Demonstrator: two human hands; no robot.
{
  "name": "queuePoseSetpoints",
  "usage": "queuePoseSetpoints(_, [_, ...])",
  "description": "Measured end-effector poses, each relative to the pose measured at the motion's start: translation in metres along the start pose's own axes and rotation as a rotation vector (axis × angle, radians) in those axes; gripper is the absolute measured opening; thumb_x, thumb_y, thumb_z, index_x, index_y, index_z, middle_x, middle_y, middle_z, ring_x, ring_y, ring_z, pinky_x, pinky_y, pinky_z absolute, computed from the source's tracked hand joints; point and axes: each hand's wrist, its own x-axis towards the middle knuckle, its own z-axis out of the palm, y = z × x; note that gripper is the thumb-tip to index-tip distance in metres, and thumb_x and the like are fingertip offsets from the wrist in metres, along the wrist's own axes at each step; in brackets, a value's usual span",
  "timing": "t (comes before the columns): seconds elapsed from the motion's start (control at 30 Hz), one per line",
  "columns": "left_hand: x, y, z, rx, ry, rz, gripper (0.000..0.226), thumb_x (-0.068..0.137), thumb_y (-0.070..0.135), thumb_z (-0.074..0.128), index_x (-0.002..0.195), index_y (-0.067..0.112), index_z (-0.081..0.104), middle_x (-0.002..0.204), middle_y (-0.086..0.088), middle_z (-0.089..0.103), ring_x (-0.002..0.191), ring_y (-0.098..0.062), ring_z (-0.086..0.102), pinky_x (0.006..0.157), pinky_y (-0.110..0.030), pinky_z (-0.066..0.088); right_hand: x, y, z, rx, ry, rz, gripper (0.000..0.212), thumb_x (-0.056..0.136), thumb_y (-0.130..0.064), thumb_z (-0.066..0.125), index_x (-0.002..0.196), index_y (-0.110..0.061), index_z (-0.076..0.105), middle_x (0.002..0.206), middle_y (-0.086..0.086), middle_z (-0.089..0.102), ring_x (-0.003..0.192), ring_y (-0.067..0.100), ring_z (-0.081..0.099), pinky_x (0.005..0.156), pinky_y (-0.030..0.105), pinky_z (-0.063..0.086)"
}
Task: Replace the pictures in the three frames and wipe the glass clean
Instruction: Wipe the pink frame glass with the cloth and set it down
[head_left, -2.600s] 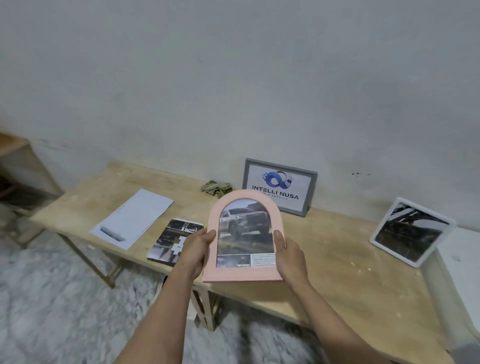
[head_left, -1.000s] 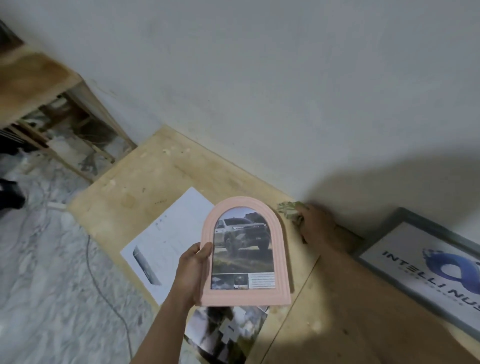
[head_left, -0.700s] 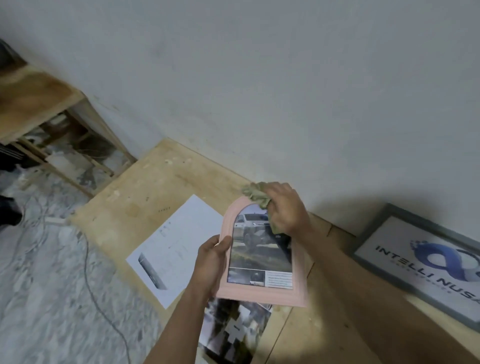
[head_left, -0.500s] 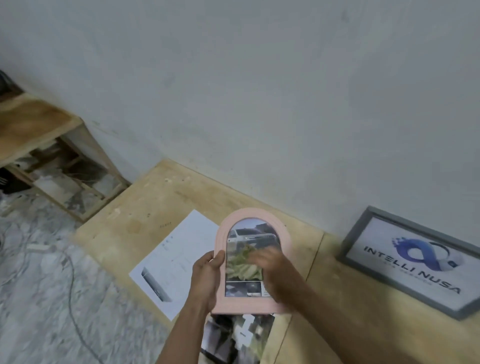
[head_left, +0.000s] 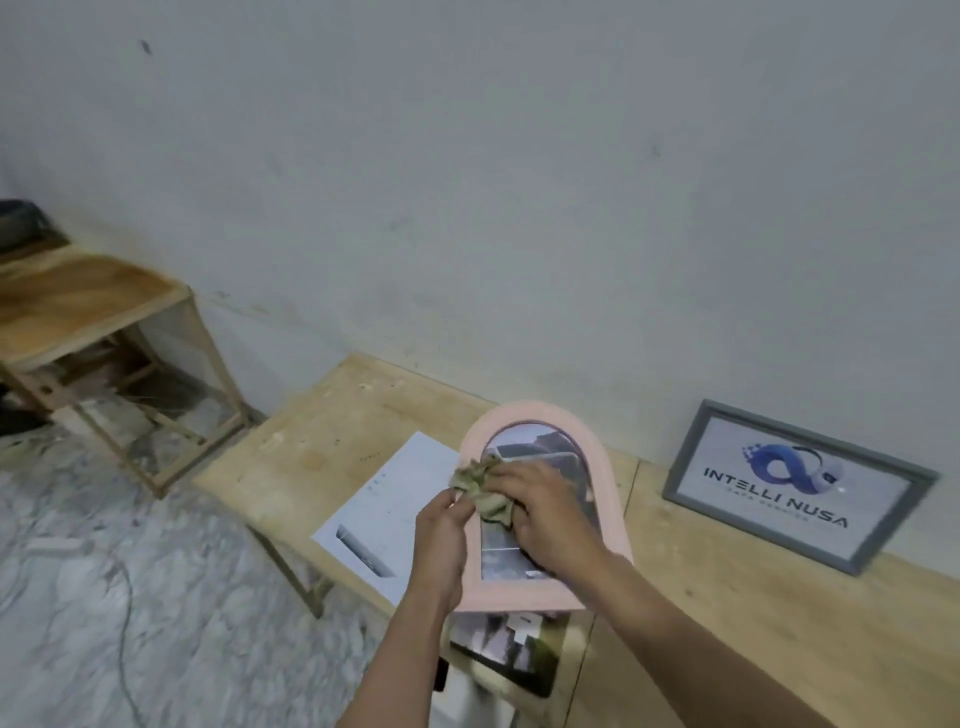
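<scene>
A right hand (head_left: 545, 512) bunches a crumpled olive cloth (head_left: 480, 491) against the glass of an arched, matte pink frame (head_left: 608, 499), gripped at its side edge by the left hand (head_left: 441, 535) above a raw plywood table (head_left: 753, 623). Half a second earlier the cloth sat lower on the glass; a grey rectangular frame (head_left: 797, 480) leans on the wall.

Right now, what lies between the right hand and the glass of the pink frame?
In the head view, a crumpled green cloth lies under the right hand, pressed against the glass of the pink frame.
</scene>
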Motion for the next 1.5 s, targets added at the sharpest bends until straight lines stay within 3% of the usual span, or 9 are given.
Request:
queuePoseSetpoints(0.13, [-0.009,0.002,-0.034,0.002,0.071,-0.019,0.027,0.099,0.021,0.057,0.084,0.0,0.063,0.069,-0.014,0.055,0.061,-0.02,0.052,0.059,-0.031,0.04,-0.053,-0.032,0.019,0.182,-0.31,-0.025,0.054,0.064,0.013,0.044,0.095,-0.02,0.074,0.11,-0.009,0.07,0.102,0.011,0.053,0.091,0.032,0.043])
queuePoseSetpoints(0.27, [-0.021,0.0,-0.041,0.109,-0.033,0.007,0.045,0.089,0.041,0.061,0.086,-0.003,0.059,0.077,-0.015,0.057,0.072,-0.023,0.054,0.07,-0.037,0.04,-0.048,-0.037,-0.027,0.411,-0.578,0.258,0.038,0.079,0.001,0.052,0.093,-0.026,0.074,0.1,-0.009,0.072,0.096,0.009,0.065,0.089,0.028,0.05])
queuePoseSetpoints(0.37, [-0.032,0.003,-0.037,0.153,-0.096,0.043,0.037,0.097,0.032,0.057,0.088,-0.004,0.062,0.076,-0.017,0.056,0.074,-0.021,0.053,0.071,-0.035,0.04,-0.018,-0.036,-0.062,0.516,-0.138,0.322,0.041,0.086,0.005,0.052,0.1,-0.027,0.073,0.099,-0.008,0.073,0.091,0.011,0.067,0.079,0.012,0.047])
queuePoseSetpoints(0.47, [-0.045,0.01,-0.028,0.148,-0.173,0.085,0.03,0.095,0.032,0.059,0.084,0.005,0.063,0.078,-0.006,0.054,0.078,-0.02,0.049,0.073,-0.034,0.038,0.004,-0.044,-0.06,0.088,0.169,0.182,0.056,0.074,0.012,0.049,0.115,-0.019,0.069,0.114,0.0,0.069,0.1,0.022,0.06,0.089,0.016,0.041])
queuePoseSetpoints(0.6, [-0.05,0.018,-0.034,-0.013,-0.069,0.064,0.022,0.095,0.008,0.052,0.1,0.009,0.074,0.096,-0.001,0.075,0.086,-0.017,0.067,0.074,-0.029,0.052,-0.025,-0.069,-0.01,0.02,-0.005,-0.053,0.056,0.073,0.008,0.053,0.117,-0.022,0.068,0.122,-0.002,0.067,0.108,0.022,0.06,0.095,0.037,0.045])
queuePoseSetpoints(0.97, [-0.047,0.015,-0.089,0.047,0.021,0.131,0.027,0.1,0.026,0.056,0.091,0.004,0.07,0.078,-0.007,0.067,0.072,-0.022,0.058,0.067,-0.032,0.042,-0.086,-0.06,-0.038,-0.141,-0.492,-0.03,0.041,0.075,-0.003,0.05,0.1,-0.029,0.071,0.101,-0.01,0.069,0.097,0.013,0.055,0.088,0.038,0.045])
queuePoseSetpoints(1.17, [-0.062,0.024,-0.075,0.199,-0.084,0.232,0.038,0.101,0.026,0.054,0.065,0.015,0.046,0.046,0.013,0.038,0.046,-0.008,0.036,0.049,-0.022,0.03,-0.022,-0.069,-0.082,-0.424,0.083,-0.009,0.06,0.069,0.002,0.053,0.118,-0.028,0.066,0.121,-0.005,0.066,0.092,0.025,0.056,0.08,0.034,0.045])
queuePoseSetpoints(1.37, [-0.059,0.023,-0.084,-0.012,0.056,0.248,0.038,0.078,0.05,0.068,0.083,0.012,0.07,0.094,-0.033,0.067,0.078,-0.047,0.065,0.082,-0.063,0.053,-0.061,-0.061,-0.05,-0.759,-0.193,0.057,0.029,0.085,-0.02,0.055,0.113,-0.02,0.062,0.112,0.001,0.063,0.094,0.025,0.054,0.073,0.036,0.043])
queuePoseSetpoints(1.5, [-0.063,0.036,-0.09,0.056,0.093,0.322,0.041,0.081,0.048,0.068,0.084,0.007,0.066,0.08,-0.028,0.063,0.071,-0.028,0.057,0.069,-0.043,0.05,-0.119,-0.072,-0.014,-0.492,-0.378,0.16,0.033,0.087,-0.013,0.046,0.109,-0.026,0.067,0.108,-0.003,0.067,0.098,0.02,0.055,0.075,0.03,0.044])
